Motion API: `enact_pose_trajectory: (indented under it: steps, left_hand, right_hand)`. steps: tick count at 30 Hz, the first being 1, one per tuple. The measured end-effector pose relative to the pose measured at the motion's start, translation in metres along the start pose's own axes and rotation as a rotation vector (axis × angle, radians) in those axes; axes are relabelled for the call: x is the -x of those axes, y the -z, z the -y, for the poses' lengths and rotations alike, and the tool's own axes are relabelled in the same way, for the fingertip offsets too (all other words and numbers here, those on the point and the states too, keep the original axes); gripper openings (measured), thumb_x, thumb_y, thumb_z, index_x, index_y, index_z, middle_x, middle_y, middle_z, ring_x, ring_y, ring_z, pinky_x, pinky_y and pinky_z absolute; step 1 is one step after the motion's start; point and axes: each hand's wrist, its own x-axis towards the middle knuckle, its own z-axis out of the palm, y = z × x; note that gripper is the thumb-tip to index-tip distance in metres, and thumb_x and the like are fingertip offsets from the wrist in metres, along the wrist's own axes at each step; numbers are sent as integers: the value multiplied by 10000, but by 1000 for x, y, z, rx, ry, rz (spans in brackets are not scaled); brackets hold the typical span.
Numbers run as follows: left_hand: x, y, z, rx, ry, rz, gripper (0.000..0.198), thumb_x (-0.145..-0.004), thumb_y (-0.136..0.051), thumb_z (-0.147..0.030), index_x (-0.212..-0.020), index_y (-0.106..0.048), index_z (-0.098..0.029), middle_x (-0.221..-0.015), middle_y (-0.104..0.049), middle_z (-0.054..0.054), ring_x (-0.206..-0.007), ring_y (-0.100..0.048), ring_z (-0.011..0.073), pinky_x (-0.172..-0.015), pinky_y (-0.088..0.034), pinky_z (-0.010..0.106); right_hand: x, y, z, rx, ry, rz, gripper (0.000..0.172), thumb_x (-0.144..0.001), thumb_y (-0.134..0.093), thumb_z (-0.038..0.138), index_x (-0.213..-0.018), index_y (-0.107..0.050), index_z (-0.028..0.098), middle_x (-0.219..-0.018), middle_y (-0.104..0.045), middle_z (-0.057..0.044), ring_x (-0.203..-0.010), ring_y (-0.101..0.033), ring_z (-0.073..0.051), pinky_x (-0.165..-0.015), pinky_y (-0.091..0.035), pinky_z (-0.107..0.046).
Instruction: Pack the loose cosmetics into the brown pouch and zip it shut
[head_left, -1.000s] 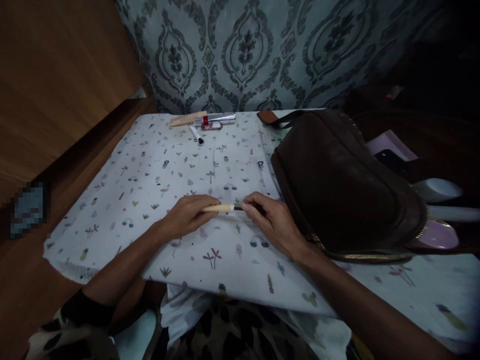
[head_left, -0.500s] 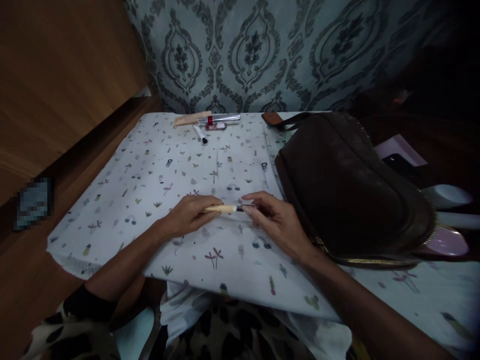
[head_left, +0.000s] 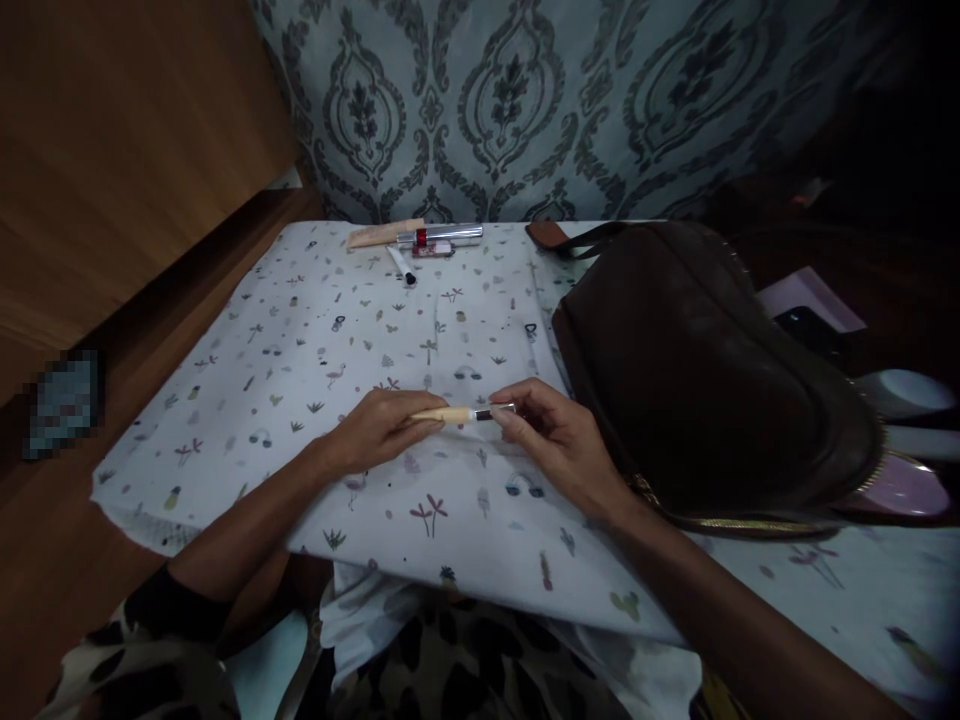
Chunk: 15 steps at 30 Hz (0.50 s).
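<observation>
Between my hands a slim cream-coloured cosmetic tube [head_left: 454,414] lies level, just above the cloth. My left hand [head_left: 379,432] pinches its left end between thumb and fingers. At the right end is a dark, shiny cap [head_left: 484,412], with the thumb and forefinger of my right hand [head_left: 559,432] closed on it. Whether the cap is still joined to the tube cannot be made out. Beyond the hands, at the far edge, lie a silver tube with a red band [head_left: 450,235], a small red-and-clear item [head_left: 433,250], a white tube with a black cap [head_left: 402,266] and a flat peach-coloured item [head_left: 379,234].
A large dark brown bag [head_left: 712,380] stands right of my right hand, its strap [head_left: 592,240] stretching toward the back. Pink and white items [head_left: 904,485] show at its right side. Printed white cloth [head_left: 300,330] covers the table. A wooden cabinet [head_left: 135,150] stands at left.
My right finger and thumb have shifted slightly right along the cap, and more of its shiny surface shows. My left hand stays put on the tube.
</observation>
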Motion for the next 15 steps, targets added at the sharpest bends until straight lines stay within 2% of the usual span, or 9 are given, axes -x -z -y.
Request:
enact_pose_trajectory:
  steps: [4, 7, 9, 11, 15]
  left_hand:
    - [0, 2, -1, 72, 75, 58, 311, -1046, -491, -350, -1174, -703, -163, -926, -772, 46, -692, -665, 115, -638, -486, 223]
    - [-1, 4, -3, 85, 105, 94, 318, -1047, -484, -354, -1176, -696, -154, -809, -723, 11, -606, -596, 96, -587, -447, 213]
    - [-1, 3, -3, 68, 102, 99, 321, -1052, -477, -369, -1165, -691, -158, -790, -707, 5, -604, -588, 99, -587, -449, 214]
    - [0, 1, -3, 7, 64, 69, 313, -1056, -475, -378, -1154, -683, -166, -860, -729, 27, -676, -634, 117, -635, -485, 224]
    - [1, -7, -1, -175, -63, -77, 285, -1061, -481, -374, -1146, -658, -169, -975, -745, 76, -848, -691, 163, -744, -539, 268]
  right_hand:
    - [0, -1, -1, -25, 30, -12, 196, -912, -652, 393, -954, -715, 212, -862, -704, -30, -764, -637, -167, -672, -504, -287]
    - [0, -1, -1, -31, 32, -24, 186, -903, -668, 381, -950, -725, 211, -870, -710, -31, -772, -643, -168, -673, -505, -286]
    - [0, -1, 0, -42, 16, -22, 200, -897, -673, 391, -952, -725, 206, -808, -692, -19, -726, -634, -157, -646, -496, -276]
    - [0, 0, 1, -57, -24, 0, 229, -896, -673, 418, -945, -713, 198, -696, -639, 8, -620, -594, -134, -582, -470, -257]
    - [0, -1, 3, -125, -140, 54, 383, -896, -663, 564, -810, -634, 192, -547, -557, 43, -433, -475, -94, -443, -383, -227]
